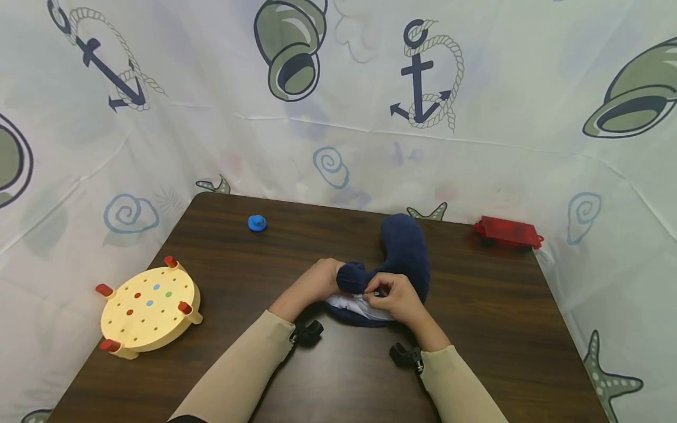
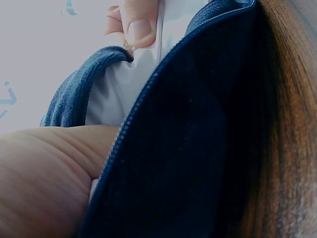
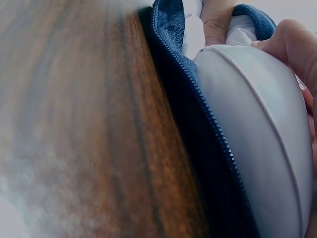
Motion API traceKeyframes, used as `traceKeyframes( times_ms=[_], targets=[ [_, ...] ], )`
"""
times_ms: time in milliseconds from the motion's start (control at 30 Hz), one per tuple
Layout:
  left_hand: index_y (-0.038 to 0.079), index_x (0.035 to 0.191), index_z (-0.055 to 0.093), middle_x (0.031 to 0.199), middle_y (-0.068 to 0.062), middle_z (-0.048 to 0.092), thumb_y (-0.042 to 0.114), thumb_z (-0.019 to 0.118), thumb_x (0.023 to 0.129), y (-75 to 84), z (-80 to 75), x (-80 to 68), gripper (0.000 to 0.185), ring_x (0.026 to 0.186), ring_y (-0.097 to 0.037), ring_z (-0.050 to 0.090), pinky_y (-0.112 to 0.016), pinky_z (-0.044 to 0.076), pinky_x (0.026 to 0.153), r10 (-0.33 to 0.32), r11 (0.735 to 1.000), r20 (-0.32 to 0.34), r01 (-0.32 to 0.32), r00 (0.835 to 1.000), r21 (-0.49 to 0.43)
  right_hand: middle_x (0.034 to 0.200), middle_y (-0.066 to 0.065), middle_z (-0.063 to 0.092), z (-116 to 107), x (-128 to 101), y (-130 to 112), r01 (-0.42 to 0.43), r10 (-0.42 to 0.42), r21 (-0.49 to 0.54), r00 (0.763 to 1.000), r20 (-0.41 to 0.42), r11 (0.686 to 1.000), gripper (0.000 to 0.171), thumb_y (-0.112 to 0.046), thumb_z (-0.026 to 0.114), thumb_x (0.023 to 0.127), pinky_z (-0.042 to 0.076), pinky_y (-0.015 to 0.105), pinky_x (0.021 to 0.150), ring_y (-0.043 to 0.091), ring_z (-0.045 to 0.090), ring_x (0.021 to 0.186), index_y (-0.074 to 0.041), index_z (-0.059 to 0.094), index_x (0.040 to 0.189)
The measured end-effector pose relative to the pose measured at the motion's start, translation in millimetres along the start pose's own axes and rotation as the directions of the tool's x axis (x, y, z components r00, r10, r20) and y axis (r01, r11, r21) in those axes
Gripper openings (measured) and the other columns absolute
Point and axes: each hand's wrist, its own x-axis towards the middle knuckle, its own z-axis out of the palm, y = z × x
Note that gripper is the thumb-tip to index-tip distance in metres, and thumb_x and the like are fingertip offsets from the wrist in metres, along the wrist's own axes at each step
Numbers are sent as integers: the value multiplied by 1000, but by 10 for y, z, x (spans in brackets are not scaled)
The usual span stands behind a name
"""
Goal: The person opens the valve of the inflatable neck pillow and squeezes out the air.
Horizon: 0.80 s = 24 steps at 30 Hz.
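Observation:
A navy neck pillow lies on the table, its cover unzipped along the near side. White inner pillow bulges through the opening, beside the dark zipper teeth. My left hand reaches into the cover at its left end, and the fabric hides most of its fingers. In the right wrist view the left thumb shows against white fabric. My right hand pinches at the opening between thumb and forefinger; in the left wrist view the right thumb presses on the white fabric.
A round yellow pegboard stool with red-tipped legs lies upside down at the left. A small blue rubber duck sits toward the back left. At the back right corner stands a red toy wagon. Printed curtains surround the dark wooden table.

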Motion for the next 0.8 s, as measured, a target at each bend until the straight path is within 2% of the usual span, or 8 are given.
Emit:
traceKeyframes(
  times_ms=[233,500,800],
  targets=[
    [22,106,83,112,-5,84,35,94,84,12,-14,-5,27,105,-28,78,-47,62,94,-6,1000,6,6,1000,-15,76,1,71,-12,4,1,-20,20,-15,1000,9,1000,21,-2,93,82,37,20,56,5,44,59,-19,81,82],
    [26,101,82,107,-2,84,32,94,83,3,-9,-10,23,100,-25,78,-45,62,91,18,1000,-10,-18,1000,-19,77,-1,72,-24,20,-29,-35,36,-43,999,27,998,22,-2,93,82,37,21,55,5,44,58,-21,82,82],
    [23,100,81,109,-3,84,31,84,94,0,-6,-26,10,102,-26,78,-44,61,93,27,999,-4,-27,1000,-22,80,0,75,2,22,-26,-40,41,-24,998,39,999,22,1,91,81,37,20,56,4,46,60,-19,81,80]
  ],
)
